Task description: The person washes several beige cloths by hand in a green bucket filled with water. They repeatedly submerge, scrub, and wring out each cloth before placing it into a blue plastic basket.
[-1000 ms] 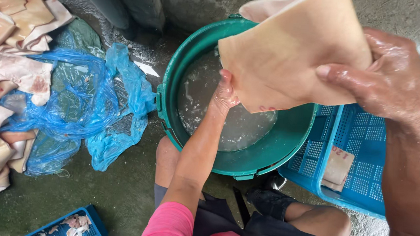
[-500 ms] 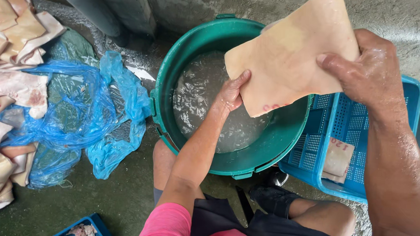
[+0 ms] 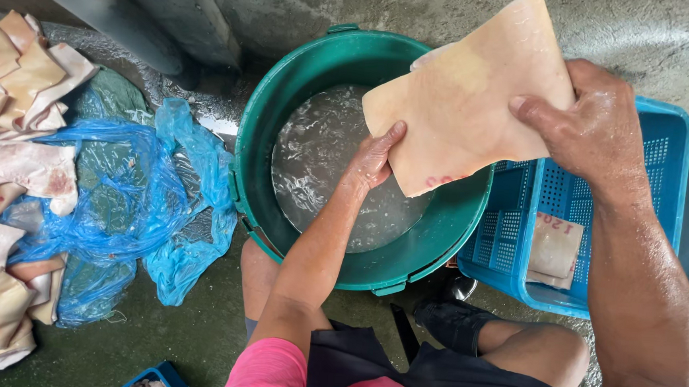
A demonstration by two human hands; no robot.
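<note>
I hold a large pale slab of raw pork skin (image 3: pixel 470 97) flat above a green tub (image 3: pixel 286 102) half full of cloudy water (image 3: pixel 322 168). My left hand (image 3: pixel 375 155) grips the slab's lower left edge, over the water. My right hand (image 3: pixel 592 125) grips its right edge, thumb on top, above the tub's right rim. Both hands are wet. The slab is tilted, its upper corner toward the wall.
A blue perforated crate (image 3: pixel 517 244) right of the tub holds another skin piece (image 3: pixel 555 248). Left of the tub lie crumpled blue plastic bags (image 3: pixel 121 196) and a pile of several skin slabs (image 3: pixel 16 94) on the wet concrete floor. My knees are below the tub.
The slab has shifted to the right and slightly up over the tub, both hands still holding it. The camera view has drifted left and closer.
</note>
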